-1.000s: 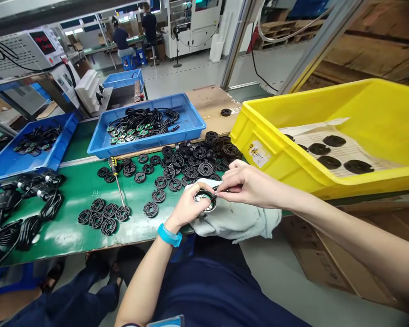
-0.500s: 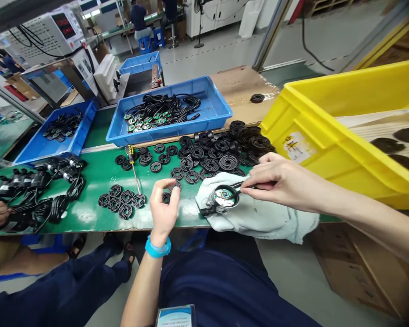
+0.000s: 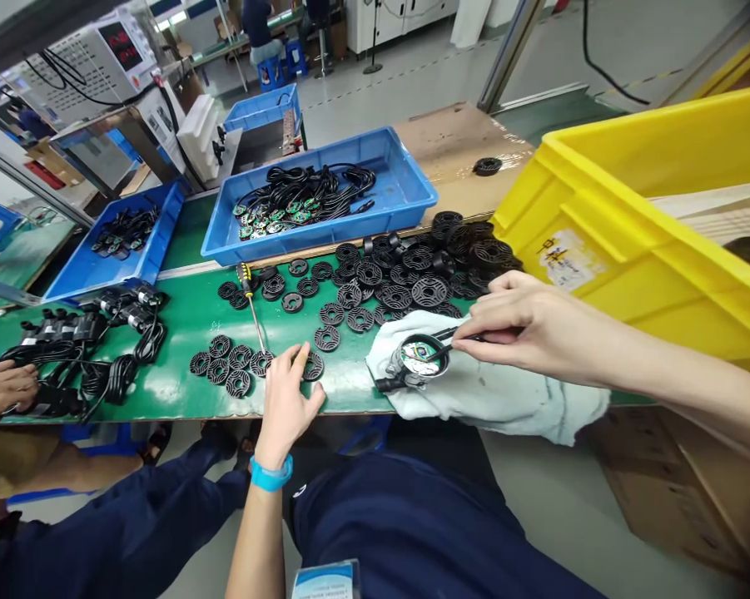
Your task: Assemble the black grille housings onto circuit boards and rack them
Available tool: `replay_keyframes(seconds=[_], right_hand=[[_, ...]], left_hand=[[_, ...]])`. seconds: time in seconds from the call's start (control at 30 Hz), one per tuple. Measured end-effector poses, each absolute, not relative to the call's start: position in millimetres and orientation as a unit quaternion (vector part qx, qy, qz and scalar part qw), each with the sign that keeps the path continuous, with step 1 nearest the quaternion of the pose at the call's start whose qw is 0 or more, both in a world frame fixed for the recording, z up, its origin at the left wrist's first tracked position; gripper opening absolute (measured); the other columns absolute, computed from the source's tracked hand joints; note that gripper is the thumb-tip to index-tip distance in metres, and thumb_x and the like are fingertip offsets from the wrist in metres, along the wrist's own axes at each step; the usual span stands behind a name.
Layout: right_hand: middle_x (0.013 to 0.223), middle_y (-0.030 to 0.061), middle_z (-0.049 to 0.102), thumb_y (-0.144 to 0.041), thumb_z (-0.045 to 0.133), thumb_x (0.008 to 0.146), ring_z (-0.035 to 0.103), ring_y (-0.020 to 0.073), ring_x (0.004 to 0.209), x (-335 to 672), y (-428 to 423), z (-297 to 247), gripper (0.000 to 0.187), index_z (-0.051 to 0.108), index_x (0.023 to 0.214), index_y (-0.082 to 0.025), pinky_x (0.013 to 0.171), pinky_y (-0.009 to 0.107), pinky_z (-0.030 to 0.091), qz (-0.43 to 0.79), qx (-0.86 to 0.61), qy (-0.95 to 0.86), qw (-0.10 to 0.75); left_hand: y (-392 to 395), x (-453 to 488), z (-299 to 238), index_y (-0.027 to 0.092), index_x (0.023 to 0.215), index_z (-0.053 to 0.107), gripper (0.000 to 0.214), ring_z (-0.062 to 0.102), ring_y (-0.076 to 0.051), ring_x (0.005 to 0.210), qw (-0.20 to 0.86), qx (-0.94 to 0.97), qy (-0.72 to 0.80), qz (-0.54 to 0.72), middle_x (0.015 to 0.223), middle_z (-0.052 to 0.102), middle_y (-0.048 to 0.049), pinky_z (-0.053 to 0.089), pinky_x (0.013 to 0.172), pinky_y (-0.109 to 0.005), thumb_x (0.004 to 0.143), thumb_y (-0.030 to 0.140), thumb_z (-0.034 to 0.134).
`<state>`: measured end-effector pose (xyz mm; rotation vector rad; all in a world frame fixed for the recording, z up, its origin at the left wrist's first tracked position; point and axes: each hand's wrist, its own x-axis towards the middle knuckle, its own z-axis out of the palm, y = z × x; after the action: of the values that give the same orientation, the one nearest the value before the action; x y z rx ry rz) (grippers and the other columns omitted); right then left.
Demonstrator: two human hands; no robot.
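Observation:
My right hand [image 3: 524, 324] pinches thin black tweezers [image 3: 453, 337] whose tips rest inside a round metal housing [image 3: 419, 359] with a green circuit board in it. The housing lies on a grey cloth [image 3: 493, 391] at the bench edge. My left hand [image 3: 285, 399], with a blue wristband, reaches down onto the green mat [image 3: 162, 391], and its fingers close on a black slotted disc [image 3: 312, 366]. More black discs [image 3: 228, 366] lie in a cluster just left of it, beside a screwdriver [image 3: 253, 312].
A heap of black discs [image 3: 412, 266] lies behind the cloth. A yellow crate [image 3: 649, 225] stands at right. Two blue trays [image 3: 325, 200] [image 3: 116, 245] hold wired boards. Black cables [image 3: 81, 349] lie at left, where another person's hand [image 3: 3, 391] rests.
My left hand let go of the round housing, swung left and dropped onto a black disc on the mat. My right hand stays at the housing with the tweezers. The view turned left.

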<state>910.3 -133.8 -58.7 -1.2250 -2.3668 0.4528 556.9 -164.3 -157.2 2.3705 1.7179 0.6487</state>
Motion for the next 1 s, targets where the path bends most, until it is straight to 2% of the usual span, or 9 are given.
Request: replay_keyframes(seconds=[0.07,0.17,0.23,0.33,0.43,0.57,0.73,1.0], right_hand=[[0.055,0.0037,0.057,-0.052,0.058,0.095,0.039,0.0211,0.066,909.7,-133.9,-57.9,0.04,0.077,0.07,-0.026,0.075,0.043,0.036,0.164,-0.445,-0.854,0.215],[0.056,0.0028,0.057,-0.048,0.059,0.095,0.039,0.0197,0.064,909.4,-134.0,-56.6,0.036,0.078,0.074,-0.025,0.077,0.043,0.036,0.165,-0.446,-0.854,0.211],[0.057,0.0022,0.058,-0.045,0.059,0.095,0.039,0.0185,0.063,908.8,-134.3,-54.2,0.034,0.079,0.076,-0.025,0.08,0.043,0.036,0.169,-0.449,-0.854,0.203],[0.059,0.0008,0.06,-0.043,0.058,0.095,0.04,0.0164,0.061,907.0,-135.2,-48.3,0.033,0.08,0.078,-0.025,0.082,0.042,0.036,0.178,-0.454,-0.853,0.188],[0.059,-0.0004,0.062,-0.042,0.058,0.095,0.041,0.015,0.06,904.9,-135.7,-43.4,0.033,0.079,0.076,-0.025,0.082,0.039,0.034,0.182,-0.454,-0.852,0.184],[0.059,-0.0005,0.063,-0.04,0.06,0.094,0.041,0.0152,0.062,903.6,-136.6,-41.1,0.032,0.079,0.075,-0.024,0.08,0.037,0.033,0.177,-0.459,-0.851,0.186],[0.06,0.0004,0.064,-0.036,0.059,0.095,0.043,0.0154,0.064,903.4,-138.7,-39.1,0.03,0.08,0.077,-0.022,0.08,0.037,0.032,0.178,-0.459,-0.851,0.182],[0.063,0.0016,0.067,-0.036,0.06,0.094,0.041,0.0174,0.068,905.6,-138.5,-41.1,0.029,0.08,0.077,-0.023,0.079,0.036,0.033,0.17,-0.465,-0.85,0.18]], left_hand=[[-165.3,561.6,-156.7,0.019,0.152,0.04,0.072,0.053,-0.033,0.123,0.04,0.765,0.602,0.226,0.135,0.055,-0.0172,0.047,0.103,-0.049,0.089,0.035,0.07],[-164.2,568.1,-164.3,0.012,0.136,0.053,0.066,0.059,-0.035,0.108,-0.027,0.716,0.653,0.245,0.112,0.061,-0.0176,0.051,0.091,-0.049,0.087,0.051,0.073],[-162.5,567.3,-169.9,0.012,0.123,0.06,0.049,0.06,-0.035,0.103,-0.036,0.705,0.662,0.252,0.103,0.062,-0.0155,0.052,0.088,-0.048,0.089,0.046,0.071],[-161.8,562.5,-167.4,0.016,0.115,0.063,0.034,0.061,-0.034,0.105,0.02,0.707,0.649,0.281,0.106,0.062,-0.013,0.052,0.091,-0.049,0.086,0.033,0.072],[-166.4,569.7,-143.2,0.021,0.118,0.064,0.037,0.063,-0.028,0.102,0.123,0.706,0.602,0.352,0.108,0.062,-0.0085,0.054,0.09,-0.042,0.083,0.027,0.072],[-172.9,609.6,-89.6,0.025,0.131,0.059,0.056,0.062,-0.023,0.103,0.234,0.748,0.463,0.414,0.116,0.06,-0.0065,0.053,0.093,-0.036,0.077,0.02,0.075],[-150.0,657.5,-58.5,0.021,0.119,0.063,0.048,0.061,-0.025,0.109,0.293,0.83,0.319,0.352,0.112,0.063,-0.0085,0.051,0.095,-0.037,0.074,0.014,0.077],[-121.7,663.0,-59.8,0.023,0.119,0.067,0.05,0.06,-0.025,0.105,0.319,0.861,0.301,0.258,0.106,0.062,-0.0053,0.049,0.095,-0.038,0.071,0.015,0.078]])
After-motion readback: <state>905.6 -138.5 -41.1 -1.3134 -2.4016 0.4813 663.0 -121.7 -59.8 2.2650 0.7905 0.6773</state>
